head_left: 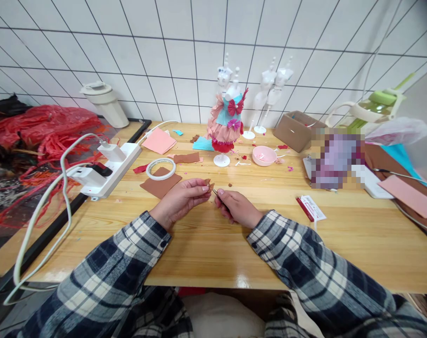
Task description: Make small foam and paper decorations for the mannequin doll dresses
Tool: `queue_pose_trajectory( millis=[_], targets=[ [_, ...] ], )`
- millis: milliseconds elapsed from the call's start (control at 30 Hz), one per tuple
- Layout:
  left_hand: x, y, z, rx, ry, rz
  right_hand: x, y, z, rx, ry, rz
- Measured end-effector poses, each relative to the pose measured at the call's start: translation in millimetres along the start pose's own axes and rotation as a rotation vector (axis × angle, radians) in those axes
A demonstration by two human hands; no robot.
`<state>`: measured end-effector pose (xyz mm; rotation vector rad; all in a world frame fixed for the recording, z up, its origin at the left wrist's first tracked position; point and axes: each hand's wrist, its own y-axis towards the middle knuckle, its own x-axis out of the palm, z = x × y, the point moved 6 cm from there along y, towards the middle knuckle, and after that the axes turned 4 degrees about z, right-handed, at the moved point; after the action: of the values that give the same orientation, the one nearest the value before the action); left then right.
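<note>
My left hand (183, 198) pinches a small folded piece of brown crepe paper (209, 185) between thumb and fingertips. Facing it from the right, my right hand (240, 208) is closed around dark tweezers (217, 193), whose tips are at the paper; whether they grip it I cannot tell. Left of my hands, a roll of white tape (149, 170) overlaps a brown paper sheet (163, 187). Behind them stands a small mannequin dressed in pink, blue and red paper (231, 123) with bow-like decorations.
White bare mannequins (268, 87) stand near the tiled wall. A pink bowl (264, 156) and cardboard box (295, 130) are at the back right. At left, a power strip (124, 166) with cables lies near a white cup (110, 105). A tag (312, 208) lies right of my hands.
</note>
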<state>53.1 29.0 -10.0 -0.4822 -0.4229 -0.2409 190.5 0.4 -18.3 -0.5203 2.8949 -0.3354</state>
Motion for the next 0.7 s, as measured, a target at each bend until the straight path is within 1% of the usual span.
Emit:
queue_pose_trajectory(
  millis=[233,533,700],
  targets=[
    [0.0,1.0,-2.7,0.001,0.021,-0.027,0.8,0.3,-1.6,-0.021,0.016,-0.004],
    [0.7,-0.3,-1.6,-0.008,0.006,-0.023,2.8,-0.9,-6.0,-0.032,-0.001,-0.020],
    [1.3,-1.0,0.2,0.010,-0.004,-0.016,1.5,0.1,-0.6,0.006,0.022,-0.004]
  ],
)
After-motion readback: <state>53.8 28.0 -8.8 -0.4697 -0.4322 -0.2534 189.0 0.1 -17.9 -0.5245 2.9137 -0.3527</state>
